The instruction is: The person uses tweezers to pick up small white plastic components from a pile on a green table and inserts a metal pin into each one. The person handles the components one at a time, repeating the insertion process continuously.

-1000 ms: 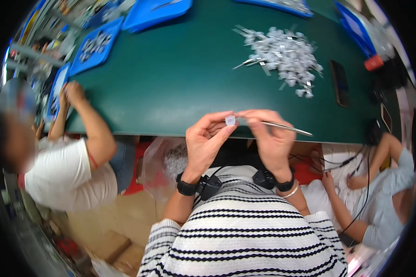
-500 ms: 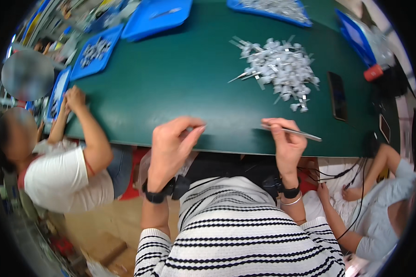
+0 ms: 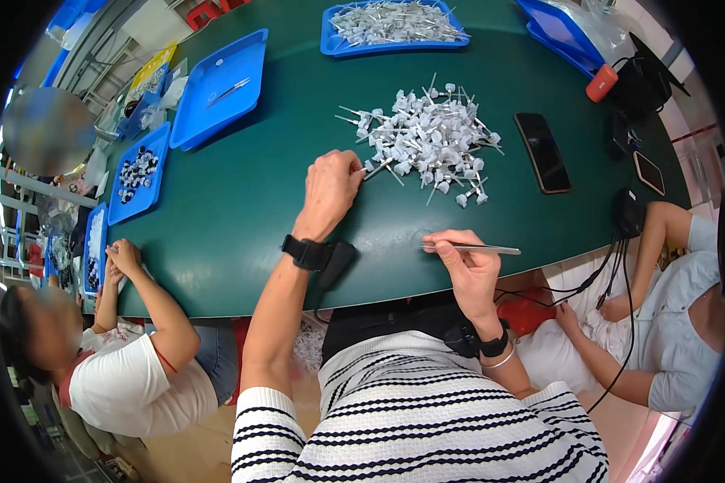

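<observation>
On the green table lies a loose pile of small white plastic parts with thin metal pins [image 3: 435,137]. At the pile's near left edge, my left hand [image 3: 330,187] is closed, its thumb and fingertips at one white part with a pin [image 3: 376,169]. The fingers partly hide their grip on it. My right hand [image 3: 469,270] holds metal tweezers [image 3: 491,249] near the table's front edge, their tips pointing left and the back end sticking out to the right. By the tips shows a faint clear round outline [image 3: 420,236], too indistinct to name.
Beyond the pile stands a blue tray of similar white parts [image 3: 395,50]. To the left are a blue tray with tweezers [image 3: 217,105] and a blue tray of dark and white pieces [image 3: 137,189]. A phone [image 3: 542,153] lies right. Co-workers sit on both sides, one with hands [image 3: 123,258] on the table.
My left hand has reached forward from the table's front edge to the pile and closed at a white part. The right hand still holds the tweezers. The whole view has shifted.
</observation>
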A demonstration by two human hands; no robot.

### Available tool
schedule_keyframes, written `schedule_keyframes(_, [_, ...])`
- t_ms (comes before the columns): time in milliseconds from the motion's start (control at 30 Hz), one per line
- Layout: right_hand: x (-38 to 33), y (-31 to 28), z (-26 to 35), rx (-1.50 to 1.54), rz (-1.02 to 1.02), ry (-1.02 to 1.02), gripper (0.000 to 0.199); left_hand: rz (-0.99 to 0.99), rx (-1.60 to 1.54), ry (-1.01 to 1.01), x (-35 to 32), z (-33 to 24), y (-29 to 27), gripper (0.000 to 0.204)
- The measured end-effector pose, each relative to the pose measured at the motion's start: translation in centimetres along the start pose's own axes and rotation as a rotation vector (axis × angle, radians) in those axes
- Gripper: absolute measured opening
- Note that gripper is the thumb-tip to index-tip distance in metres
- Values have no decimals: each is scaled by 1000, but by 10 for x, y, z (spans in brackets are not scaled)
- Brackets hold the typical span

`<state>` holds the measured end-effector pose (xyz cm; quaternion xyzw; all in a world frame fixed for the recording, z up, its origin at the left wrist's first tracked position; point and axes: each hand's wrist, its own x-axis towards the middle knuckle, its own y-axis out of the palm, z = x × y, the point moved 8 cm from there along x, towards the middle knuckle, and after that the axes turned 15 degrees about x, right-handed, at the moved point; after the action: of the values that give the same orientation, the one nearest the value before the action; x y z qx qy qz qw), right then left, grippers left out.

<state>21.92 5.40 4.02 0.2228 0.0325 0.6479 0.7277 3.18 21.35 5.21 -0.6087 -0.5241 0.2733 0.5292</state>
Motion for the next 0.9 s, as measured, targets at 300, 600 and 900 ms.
schedule_keyframes(300, [5,45,29,125,-2,-137,13,167,-1064,-224,-125,-32,-15,18])
schedule_keyframes(600, [-5,52,18,-17,8,-180,12,113,-1289,-272,-141,-42,7,20])
schedule_keyframes(900, [-8,49,16,-12,-8,-153,12,46,-1289,-258,-145,-45,12,21])
